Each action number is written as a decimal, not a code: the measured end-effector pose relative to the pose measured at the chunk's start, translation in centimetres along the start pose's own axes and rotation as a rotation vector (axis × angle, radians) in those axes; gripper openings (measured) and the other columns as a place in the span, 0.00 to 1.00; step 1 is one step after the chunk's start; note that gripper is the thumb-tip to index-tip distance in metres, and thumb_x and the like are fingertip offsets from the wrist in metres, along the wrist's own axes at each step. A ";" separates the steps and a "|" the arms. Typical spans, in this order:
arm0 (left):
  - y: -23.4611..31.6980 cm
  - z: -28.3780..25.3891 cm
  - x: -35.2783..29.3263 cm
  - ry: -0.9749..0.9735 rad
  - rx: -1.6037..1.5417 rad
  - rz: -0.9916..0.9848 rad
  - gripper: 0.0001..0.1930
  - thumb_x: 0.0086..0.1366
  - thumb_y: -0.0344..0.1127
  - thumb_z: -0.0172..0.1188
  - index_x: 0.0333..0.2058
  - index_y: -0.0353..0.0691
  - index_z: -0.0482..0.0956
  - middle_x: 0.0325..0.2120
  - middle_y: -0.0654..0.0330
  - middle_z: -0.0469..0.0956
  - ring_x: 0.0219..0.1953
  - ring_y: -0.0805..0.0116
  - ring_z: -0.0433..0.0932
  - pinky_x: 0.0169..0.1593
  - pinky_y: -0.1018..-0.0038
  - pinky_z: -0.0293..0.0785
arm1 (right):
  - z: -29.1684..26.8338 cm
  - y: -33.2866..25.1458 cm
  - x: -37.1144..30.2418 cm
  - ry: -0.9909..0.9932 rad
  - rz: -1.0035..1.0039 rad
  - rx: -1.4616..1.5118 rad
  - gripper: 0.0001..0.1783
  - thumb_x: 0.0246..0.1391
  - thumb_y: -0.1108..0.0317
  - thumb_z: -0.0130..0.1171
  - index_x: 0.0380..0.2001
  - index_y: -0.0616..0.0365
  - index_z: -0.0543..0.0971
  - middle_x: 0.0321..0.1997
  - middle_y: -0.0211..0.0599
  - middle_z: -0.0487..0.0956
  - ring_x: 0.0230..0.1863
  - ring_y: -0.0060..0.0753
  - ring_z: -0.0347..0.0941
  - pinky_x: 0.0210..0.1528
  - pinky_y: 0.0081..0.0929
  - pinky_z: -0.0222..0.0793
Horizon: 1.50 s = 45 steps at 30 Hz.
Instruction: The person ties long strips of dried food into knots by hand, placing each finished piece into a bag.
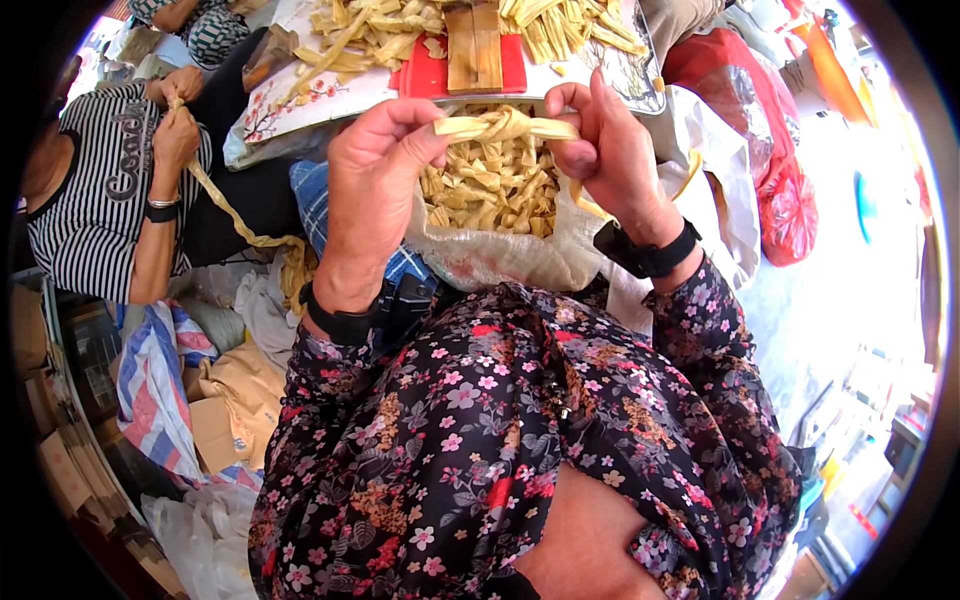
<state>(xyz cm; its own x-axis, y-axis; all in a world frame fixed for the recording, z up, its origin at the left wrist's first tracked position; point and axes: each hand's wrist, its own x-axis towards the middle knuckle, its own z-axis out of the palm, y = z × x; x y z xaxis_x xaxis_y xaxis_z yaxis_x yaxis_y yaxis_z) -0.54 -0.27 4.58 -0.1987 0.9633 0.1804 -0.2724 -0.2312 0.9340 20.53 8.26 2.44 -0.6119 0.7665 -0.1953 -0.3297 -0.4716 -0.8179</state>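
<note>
Strip [503,124] crosswise, apparently near level

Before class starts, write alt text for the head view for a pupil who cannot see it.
The left hand and right hand hold a knotted yellowish strip above a sack of yellowish pieces. Beyond lie more strips on a white surface; at left a co-worker holds a long twisted strand.

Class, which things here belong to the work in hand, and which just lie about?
Work in hand:
knotted yellowish strip, between left hand and right hand
sack of yellowish pieces
loose strips

Apparently lying about:
red plastic bag
striped bag
</note>
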 end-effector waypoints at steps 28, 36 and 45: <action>-2.2 -3.1 6.2 -0.344 0.994 0.278 0.04 0.68 0.34 0.53 0.39 0.42 0.73 0.24 0.67 0.72 0.24 0.68 0.72 0.29 0.76 0.70 | 3.7 -1.8 2.2 -0.027 -0.240 -0.758 0.13 0.61 0.63 0.57 0.28 0.62 0.75 0.19 0.33 0.72 0.22 0.22 0.66 0.24 0.28 0.62; -2.8 -2.9 10.3 -0.259 0.472 -0.167 0.09 0.72 0.34 0.49 0.48 0.41 0.72 0.23 0.73 0.64 0.24 0.84 0.62 0.30 0.84 0.64 | -0.9 -2.0 8.9 0.175 -0.276 -0.869 0.19 0.58 0.57 0.62 0.24 0.64 0.79 0.14 0.29 0.71 0.16 0.19 0.62 0.20 0.25 0.60; -3.6 -2.7 13.3 -0.099 0.713 -0.052 0.08 0.68 0.34 0.54 0.42 0.39 0.74 0.27 0.65 0.73 0.30 0.76 0.69 0.36 0.77 0.68 | -0.3 -3.5 12.1 0.205 -0.437 -0.871 0.18 0.57 0.59 0.60 0.23 0.66 0.78 0.14 0.33 0.70 0.18 0.22 0.62 0.22 0.26 0.61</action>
<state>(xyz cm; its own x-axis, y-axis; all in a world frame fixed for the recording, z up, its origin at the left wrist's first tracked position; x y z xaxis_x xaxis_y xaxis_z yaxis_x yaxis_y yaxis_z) -4.76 13.00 2.73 -0.1071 0.9863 0.1256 0.4078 -0.0717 0.9102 14.47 19.35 2.80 -0.3992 0.8958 0.1956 0.1964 0.2919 -0.9361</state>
